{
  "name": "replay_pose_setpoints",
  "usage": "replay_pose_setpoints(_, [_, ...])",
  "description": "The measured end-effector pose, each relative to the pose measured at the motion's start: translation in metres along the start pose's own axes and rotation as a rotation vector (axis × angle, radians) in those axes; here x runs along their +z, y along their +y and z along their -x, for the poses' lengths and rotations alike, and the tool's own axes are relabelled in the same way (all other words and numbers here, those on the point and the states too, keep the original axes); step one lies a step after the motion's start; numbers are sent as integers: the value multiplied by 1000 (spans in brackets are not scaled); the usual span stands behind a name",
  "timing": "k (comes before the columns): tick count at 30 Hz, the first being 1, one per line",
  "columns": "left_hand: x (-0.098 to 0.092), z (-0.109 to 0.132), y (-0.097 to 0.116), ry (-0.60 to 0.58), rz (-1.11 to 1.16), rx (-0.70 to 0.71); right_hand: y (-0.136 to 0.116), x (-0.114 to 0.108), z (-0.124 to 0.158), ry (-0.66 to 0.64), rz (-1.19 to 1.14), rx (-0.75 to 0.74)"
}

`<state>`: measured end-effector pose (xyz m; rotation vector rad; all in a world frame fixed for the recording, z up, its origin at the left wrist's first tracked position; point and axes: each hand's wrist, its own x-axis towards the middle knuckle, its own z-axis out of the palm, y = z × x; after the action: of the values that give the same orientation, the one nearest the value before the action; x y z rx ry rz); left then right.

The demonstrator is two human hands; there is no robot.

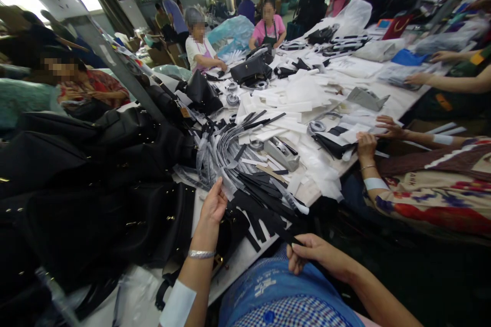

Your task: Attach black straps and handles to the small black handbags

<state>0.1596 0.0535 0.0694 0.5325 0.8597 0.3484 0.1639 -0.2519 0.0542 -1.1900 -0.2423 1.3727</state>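
Observation:
My right hand (312, 251) pinches one end of a flat black strap (264, 212) near the table's front edge. From there the strap runs up and left toward my left hand (215, 203). Thumb and fingers of the left hand are closed at the edge of a translucent plastic strip (228, 184), which lies by the strap's far end. Just beyond is a pile of plastic-wrapped straps (220, 150), with loose black straps (264, 186) to its right. A black handbag with gold fittings (230, 222) is partly hidden behind my left forearm.
Black handbags (95, 225) are heaped on the left. A slanting metal post (118, 71) rises behind them. White packing sheets (303, 92) and a grey stuffed form (282, 153) cover the table. A co-worker's hands (368, 145) are close on the right; other people work farther back.

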Motion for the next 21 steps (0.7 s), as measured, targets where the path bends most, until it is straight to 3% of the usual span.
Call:
replay_pose_setpoints(6, [5, 43, -5, -115, -122, -49, 10, 18, -37, 111, 236, -116])
replay_pose_setpoints(10, [-10, 77, 8, -252, -217, -9, -6, 33, -53, -128, 232, -144])
replay_pose_setpoints(13, [-32, 106, 21, -325, -406, -38, -24, 41, -69, -219, -122, -121])
replay_pose_setpoints(16, [-66, 134, 30, -374, -670, -161, -40, 42, -99, -89, -521, -112])
replay_pose_setpoints(21, [-130, 165, 45, -400, -972, -293, -56, 22, -152, 238, -817, -116])
